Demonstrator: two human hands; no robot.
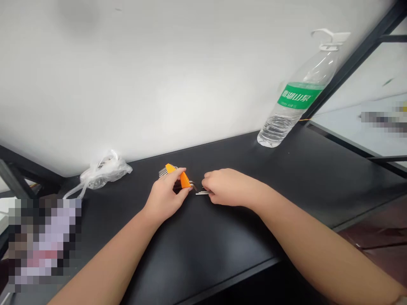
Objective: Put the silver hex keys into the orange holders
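My left hand is closed around an orange hex key holder, just above the black tabletop. Thin metal keys fan out from the holder's far left end, and a bent hex key shows at its near right end. A short gap to the right, my right hand has its fingers curled down at the table. Slim silver hex keys poke out leftward from under those fingertips. The fingers hide the rest of them.
A large clear water bottle with a green label stands at the back right by the white wall. A crumpled clear plastic bag lies at the back left. Black metal frame bars rise at the right side of the table.
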